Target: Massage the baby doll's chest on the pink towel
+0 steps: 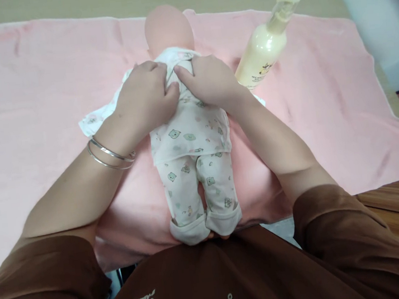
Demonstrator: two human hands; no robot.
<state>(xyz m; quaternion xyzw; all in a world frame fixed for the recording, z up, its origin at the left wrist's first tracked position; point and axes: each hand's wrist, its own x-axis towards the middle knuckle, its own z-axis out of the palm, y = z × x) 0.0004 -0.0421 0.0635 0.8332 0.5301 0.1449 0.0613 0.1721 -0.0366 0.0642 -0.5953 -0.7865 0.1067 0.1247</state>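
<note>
A baby doll (169, 29) lies lengthwise before me, its bare head at the far end and no face showing. It wears a white printed shirt (192, 133) and matching trousers (183, 184) with turned-up cuffs. My left hand (149, 95) rests on the left side of its upper back, thumb pointing inward and fingers curled over the shoulder. On the opposite side, my right hand (209, 79) holds the other shoulder in the same way, its thumb on the shirt near the middle. Most fingertips are hidden. One loose sleeve (92, 124) spreads out to the left.
A cream-coloured pump bottle (262, 50) stands right of the doll, close to my right wrist. Under everything lies a pink blanket (36, 90) on a wooden table (63, 4). The blanket's edge hangs toward my body at the front.
</note>
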